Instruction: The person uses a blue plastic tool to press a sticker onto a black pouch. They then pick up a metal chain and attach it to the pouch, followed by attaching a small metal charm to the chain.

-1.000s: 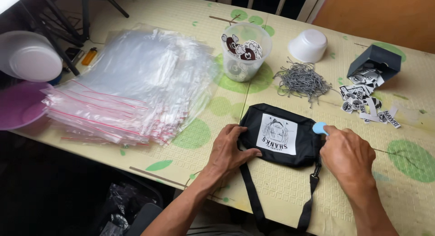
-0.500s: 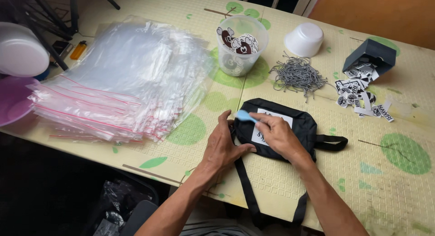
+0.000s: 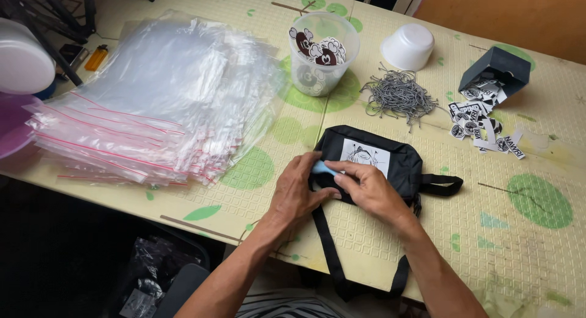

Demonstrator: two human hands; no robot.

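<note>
A small black pouch bag [image 3: 400, 162] with a white printed patch and a long black strap lies flat on the pale patterned table [image 3: 537, 251]. My left hand [image 3: 296, 193] presses on the bag's left end. My right hand [image 3: 366, 187] rests on the bag's front edge, its fingers pinching a small light-blue tab [image 3: 321, 168] at the bag's left corner, right beside my left fingers.
A thick stack of clear zip bags [image 3: 159, 104] fills the table's left. Behind the bag stand a clear tub of stickers [image 3: 320, 52], a pile of grey cords [image 3: 400, 95], a white bowl [image 3: 408, 45] and a black box [image 3: 495, 71] with spilled stickers.
My right hand carried the blue tab from the bag's right end across to its left corner, beside my left hand. The view shifted slightly.
</note>
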